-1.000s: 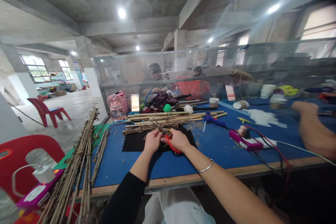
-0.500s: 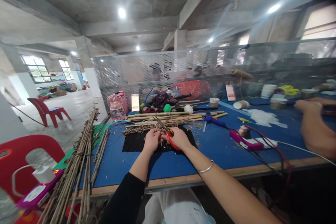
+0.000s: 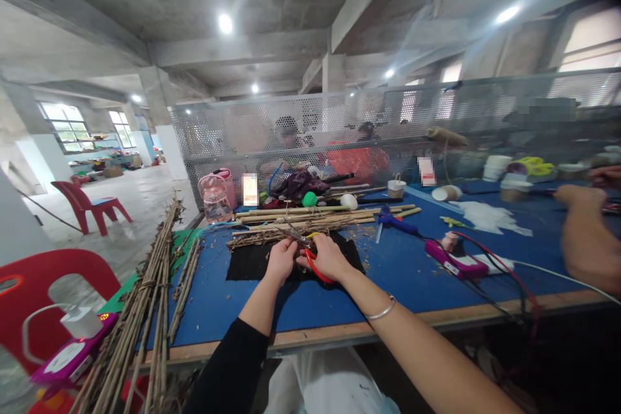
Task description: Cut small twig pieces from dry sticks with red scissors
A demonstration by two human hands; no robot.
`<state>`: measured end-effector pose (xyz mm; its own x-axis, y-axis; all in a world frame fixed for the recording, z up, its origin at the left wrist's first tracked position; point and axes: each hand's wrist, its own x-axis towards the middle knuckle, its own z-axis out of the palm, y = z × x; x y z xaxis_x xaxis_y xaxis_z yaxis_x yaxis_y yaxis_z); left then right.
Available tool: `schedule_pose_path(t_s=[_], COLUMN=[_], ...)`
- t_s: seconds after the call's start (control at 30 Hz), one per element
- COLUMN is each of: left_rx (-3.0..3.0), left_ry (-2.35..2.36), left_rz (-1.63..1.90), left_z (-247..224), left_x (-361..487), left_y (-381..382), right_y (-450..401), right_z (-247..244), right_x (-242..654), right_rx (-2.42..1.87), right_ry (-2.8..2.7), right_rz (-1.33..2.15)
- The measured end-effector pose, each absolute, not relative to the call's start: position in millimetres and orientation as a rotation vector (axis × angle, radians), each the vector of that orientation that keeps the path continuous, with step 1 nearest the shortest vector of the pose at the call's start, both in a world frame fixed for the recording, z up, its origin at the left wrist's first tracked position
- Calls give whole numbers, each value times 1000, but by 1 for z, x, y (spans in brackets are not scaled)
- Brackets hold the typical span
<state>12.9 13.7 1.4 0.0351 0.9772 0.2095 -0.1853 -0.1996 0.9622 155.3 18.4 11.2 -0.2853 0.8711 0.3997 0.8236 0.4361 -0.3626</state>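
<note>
My right hand is closed around the red handles of a pair of scissors, their blades pointing up and to the left. Right beside it, my left hand has its fingers pinched together near the blades; what they hold is too small and covered to name. Both hands are over a black mat strewn with small dry scraps. Just beyond them lie rough dry twigs and smoother pale sticks.
Tied long stalks lean over the table's left end. On the blue table are a blue glue gun, a purple power strip with cables and a pink bottle. Another person's arm reaches in at right. Perforated metal panels stand behind.
The scissors in my right hand have turned slightly, their blades now tilting further left. My left hand stays nearly in place. The other person's arm has shifted a little right.
</note>
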Motion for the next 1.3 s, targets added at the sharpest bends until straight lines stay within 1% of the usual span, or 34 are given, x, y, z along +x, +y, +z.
schedule_pose_path(t_s=[0.3,0.63,0.93,1.13,1.3], left_rx=[1235,1398,1459,1543,1490], left_ry=[925,991,1033,1074,1050], left_rz=[1356,1445,1408,1434,1442], left_z=[1,2,-5,-5,1], left_x=[15,13,12,11,11], left_y=[13,13,16,16,12], right_y=[21,20,16,14,14], right_z=[10,11,16,20,22], right_x=[156,156,157,157,157], right_rx=[-1450,-1471,-1467,-1542,-1588], right_ry=[-2134,-2118,-2126,-2142,-2144], right_rz=[114,63,14,161,152])
